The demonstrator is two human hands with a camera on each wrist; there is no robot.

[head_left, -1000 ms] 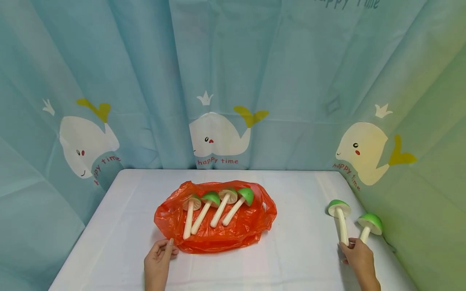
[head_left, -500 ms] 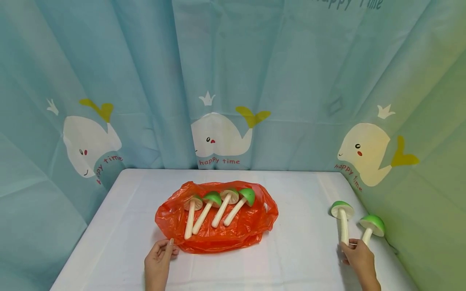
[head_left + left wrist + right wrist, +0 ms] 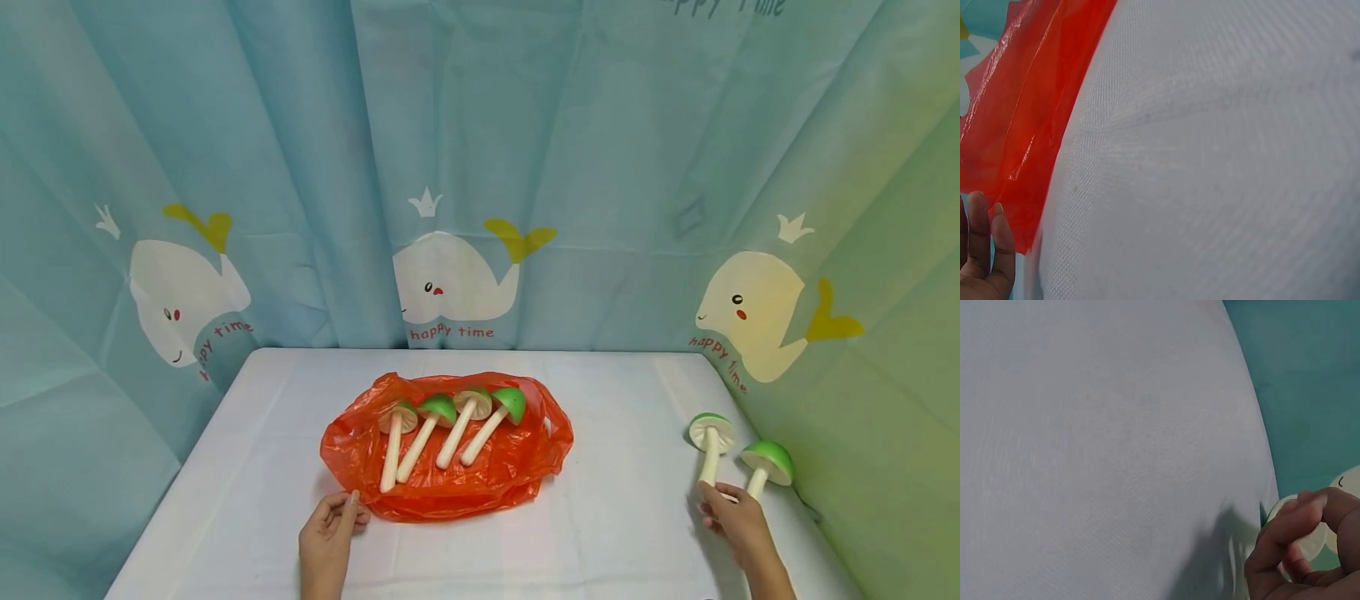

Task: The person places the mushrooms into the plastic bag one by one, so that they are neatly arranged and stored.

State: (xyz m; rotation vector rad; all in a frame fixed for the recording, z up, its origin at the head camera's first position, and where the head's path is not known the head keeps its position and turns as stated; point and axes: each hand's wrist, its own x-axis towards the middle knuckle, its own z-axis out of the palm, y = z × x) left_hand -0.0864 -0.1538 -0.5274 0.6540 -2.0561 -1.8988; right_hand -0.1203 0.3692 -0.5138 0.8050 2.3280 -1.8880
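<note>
A red plastic bag (image 3: 487,492) lies spread on the table with its mouth wide. Several toy mushrooms (image 3: 448,442) with green caps and pale stems lie side by side on it. My left hand (image 3: 326,537) pinches the bag's near left edge between thumb and fingers; the left wrist view shows other fingers (image 3: 1004,250) extended beside the red plastic. At the right, my right hand (image 3: 738,521) pinches the lower stem of another mushroom (image 3: 712,450), cap pointing away from me. One more mushroom (image 3: 767,462) lies just right of it, its stem partly hidden by the hand.
The white-covered table (image 3: 615,517) ends at a blue curtain (image 3: 600,167) printed with whales behind, and at a greenish curtain (image 3: 885,467) close on the right. A shadow (image 3: 1216,556) falls beside the right hand.
My right hand has lifted a little and moved forward, tilting the mushroom's stem so more of the cap's underside shows. The left hand and bag stay in place.
</note>
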